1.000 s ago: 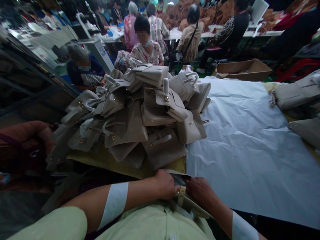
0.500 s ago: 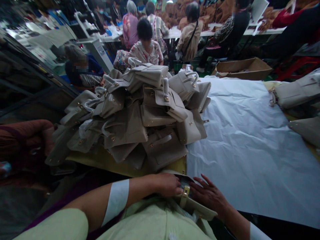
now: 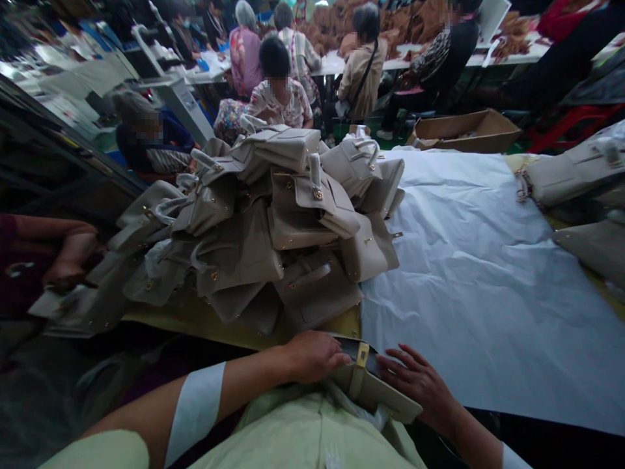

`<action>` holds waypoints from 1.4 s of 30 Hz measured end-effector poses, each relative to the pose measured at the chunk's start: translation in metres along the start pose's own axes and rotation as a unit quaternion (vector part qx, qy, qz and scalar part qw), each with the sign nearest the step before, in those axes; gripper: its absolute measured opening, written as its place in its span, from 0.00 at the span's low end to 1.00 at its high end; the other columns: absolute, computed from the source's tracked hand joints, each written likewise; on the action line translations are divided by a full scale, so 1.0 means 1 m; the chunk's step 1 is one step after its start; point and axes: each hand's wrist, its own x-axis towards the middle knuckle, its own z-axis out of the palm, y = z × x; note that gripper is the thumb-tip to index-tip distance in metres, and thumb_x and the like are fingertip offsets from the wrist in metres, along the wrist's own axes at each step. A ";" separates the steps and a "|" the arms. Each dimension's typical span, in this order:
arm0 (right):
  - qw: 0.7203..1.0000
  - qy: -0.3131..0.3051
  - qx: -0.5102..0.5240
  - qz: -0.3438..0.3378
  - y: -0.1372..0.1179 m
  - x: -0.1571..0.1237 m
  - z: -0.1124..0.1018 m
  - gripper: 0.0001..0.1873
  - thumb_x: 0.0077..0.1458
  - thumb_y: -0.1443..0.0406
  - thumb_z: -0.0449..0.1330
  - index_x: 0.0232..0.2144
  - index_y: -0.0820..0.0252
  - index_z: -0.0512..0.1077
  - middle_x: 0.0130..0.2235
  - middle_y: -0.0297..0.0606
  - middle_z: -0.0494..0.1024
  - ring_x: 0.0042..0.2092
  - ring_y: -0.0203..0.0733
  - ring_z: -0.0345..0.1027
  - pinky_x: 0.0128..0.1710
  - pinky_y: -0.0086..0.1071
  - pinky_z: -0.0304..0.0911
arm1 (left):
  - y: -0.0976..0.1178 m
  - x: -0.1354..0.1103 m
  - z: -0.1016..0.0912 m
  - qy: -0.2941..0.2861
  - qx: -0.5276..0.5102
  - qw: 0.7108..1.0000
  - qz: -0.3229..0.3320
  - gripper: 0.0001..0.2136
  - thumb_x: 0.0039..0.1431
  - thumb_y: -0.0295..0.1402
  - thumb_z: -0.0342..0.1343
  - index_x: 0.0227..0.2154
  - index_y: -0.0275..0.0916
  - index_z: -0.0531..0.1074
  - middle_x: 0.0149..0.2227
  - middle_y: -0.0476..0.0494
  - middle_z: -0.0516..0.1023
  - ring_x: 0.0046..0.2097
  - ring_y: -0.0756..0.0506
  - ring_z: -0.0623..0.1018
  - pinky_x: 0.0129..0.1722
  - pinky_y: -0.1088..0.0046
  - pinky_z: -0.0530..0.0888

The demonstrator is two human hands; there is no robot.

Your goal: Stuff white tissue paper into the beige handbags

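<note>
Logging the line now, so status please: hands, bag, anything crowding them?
Left hand gripping the beige handbag at its open top. Right hand flat on it, fingers spread. Pile of handbags close ahead.

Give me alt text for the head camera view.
Two hands, left hand and right hand, hold a beige handbag at the person's lap. Beyond it, a pile of matching handbags sits beside white paper, with other workers seated behind.
</note>
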 end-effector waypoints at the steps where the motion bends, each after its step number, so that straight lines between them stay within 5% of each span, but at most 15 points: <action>1: 1.000 -0.021 0.006 -0.003 0.000 0.002 -0.002 0.14 0.69 0.61 0.61 0.55 0.49 0.77 0.61 0.27 0.81 0.61 0.48 0.73 0.72 0.46 0.50 | 0.000 -0.002 -0.003 -0.021 0.006 1.000 -0.012 0.28 0.77 0.50 0.40 0.48 0.40 0.84 0.53 0.35 0.85 0.55 0.34 0.84 0.51 0.63 0.76; 4: 0.993 -0.108 0.052 0.023 0.001 0.015 0.001 0.17 0.66 0.61 0.65 0.56 0.46 0.76 0.58 0.25 0.83 0.63 0.52 0.73 0.72 0.51 0.52 | -0.004 -0.002 -0.008 -0.096 0.045 0.993 -0.051 0.31 0.76 0.56 0.41 0.51 0.40 0.83 0.53 0.33 0.85 0.56 0.33 0.83 0.55 0.58 0.75; 7: 0.980 -0.166 0.099 0.055 0.003 0.022 0.004 0.14 0.67 0.60 0.64 0.54 0.45 0.77 0.56 0.27 0.84 0.63 0.56 0.74 0.72 0.57 0.53 | -0.009 -0.001 -0.004 -0.095 0.071 0.992 -0.046 0.28 0.70 0.60 0.52 0.49 0.41 0.84 0.50 0.33 0.86 0.54 0.32 0.84 0.55 0.59 0.75; 9: 0.981 -0.160 0.104 0.031 0.003 0.020 0.003 0.16 0.66 0.60 0.65 0.56 0.47 0.76 0.59 0.29 0.83 0.63 0.54 0.74 0.74 0.54 0.52 | -0.012 -0.003 0.004 -0.053 0.062 0.997 0.008 0.21 0.65 0.55 0.63 0.47 0.42 0.84 0.50 0.36 0.87 0.53 0.33 0.84 0.53 0.62 0.76; 12: 0.990 -0.101 0.101 -0.004 0.001 0.013 0.000 0.20 0.67 0.60 0.63 0.60 0.50 0.74 0.63 0.32 0.80 0.66 0.48 0.70 0.78 0.46 0.41 | -0.014 -0.013 0.018 0.001 0.056 0.996 0.067 0.12 0.64 0.44 0.67 0.45 0.43 0.85 0.48 0.40 0.87 0.53 0.35 0.84 0.53 0.64 0.77; 16: 0.981 -0.138 0.139 0.010 -0.002 0.017 0.003 0.26 0.69 0.57 0.61 0.67 0.48 0.69 0.64 0.32 0.79 0.71 0.46 0.65 0.80 0.45 0.22 | -0.009 -0.022 0.021 0.006 0.049 0.999 0.021 0.12 0.66 0.40 0.65 0.48 0.44 0.84 0.51 0.41 0.86 0.54 0.35 0.84 0.53 0.64 0.78; 19: 0.977 -0.157 0.143 0.006 -0.002 0.024 0.006 0.31 0.69 0.58 0.61 0.72 0.47 0.64 0.65 0.32 0.77 0.71 0.45 0.65 0.80 0.44 0.19 | -0.005 -0.017 0.008 -0.026 0.023 0.999 -0.015 0.19 0.64 0.45 0.64 0.53 0.42 0.82 0.56 0.37 0.84 0.57 0.33 0.83 0.55 0.61 0.78; 25: 0.987 -0.114 0.111 -0.022 0.000 0.024 0.004 0.35 0.68 0.55 0.61 0.73 0.55 0.62 0.66 0.38 0.76 0.70 0.47 0.67 0.80 0.47 0.34 | 0.005 0.002 -0.019 -0.132 0.025 0.982 -0.133 0.37 0.61 0.58 0.62 0.64 0.34 0.75 0.61 0.27 0.80 0.59 0.27 0.82 0.55 0.56 0.79; 28: 0.988 -0.110 0.105 -0.027 0.000 0.018 -0.001 0.27 0.67 0.56 0.62 0.66 0.54 0.71 0.65 0.38 0.78 0.65 0.49 0.72 0.73 0.50 0.58 | 0.005 -0.001 -0.015 -0.103 0.056 0.987 -0.108 0.27 0.63 0.52 0.64 0.56 0.36 0.81 0.56 0.30 0.84 0.57 0.29 0.83 0.53 0.58 0.80; 31: 0.990 -0.067 0.111 0.059 -0.002 0.017 0.002 0.20 0.70 0.58 0.60 0.61 0.54 0.76 0.64 0.42 0.79 0.60 0.50 0.76 0.61 0.48 0.72 | -0.001 -0.004 -0.005 -0.042 0.046 0.998 -0.030 0.23 0.62 0.46 0.66 0.55 0.40 0.82 0.57 0.35 0.83 0.59 0.32 0.82 0.57 0.60 0.78; 34: 0.956 -0.090 0.176 0.215 -0.003 0.024 0.013 0.23 0.71 0.58 0.57 0.63 0.59 0.75 0.62 0.49 0.80 0.57 0.54 0.78 0.56 0.50 0.76 | -0.008 0.002 0.002 -0.060 0.040 0.997 -0.034 0.25 0.59 0.48 0.68 0.56 0.42 0.81 0.57 0.36 0.84 0.58 0.32 0.83 0.55 0.61 0.79; 38: 0.869 -0.179 0.323 0.328 -0.004 0.032 0.018 0.26 0.69 0.60 0.53 0.64 0.58 0.75 0.61 0.50 0.81 0.59 0.53 0.78 0.60 0.50 0.74 | -0.012 0.003 0.003 -0.090 0.057 0.991 -0.080 0.23 0.59 0.49 0.68 0.52 0.39 0.83 0.53 0.31 0.85 0.54 0.28 0.84 0.51 0.55 0.80; 42: 0.824 -0.167 0.396 0.370 -0.011 0.010 0.012 0.38 0.67 0.45 0.58 0.71 0.59 0.67 0.70 0.52 0.70 0.69 0.56 0.68 0.70 0.52 0.65 | -0.031 -0.023 0.014 0.033 -0.032 0.998 -0.043 0.25 0.55 0.36 0.72 0.57 0.41 0.80 0.62 0.35 0.80 0.64 0.32 0.77 0.65 0.55 0.73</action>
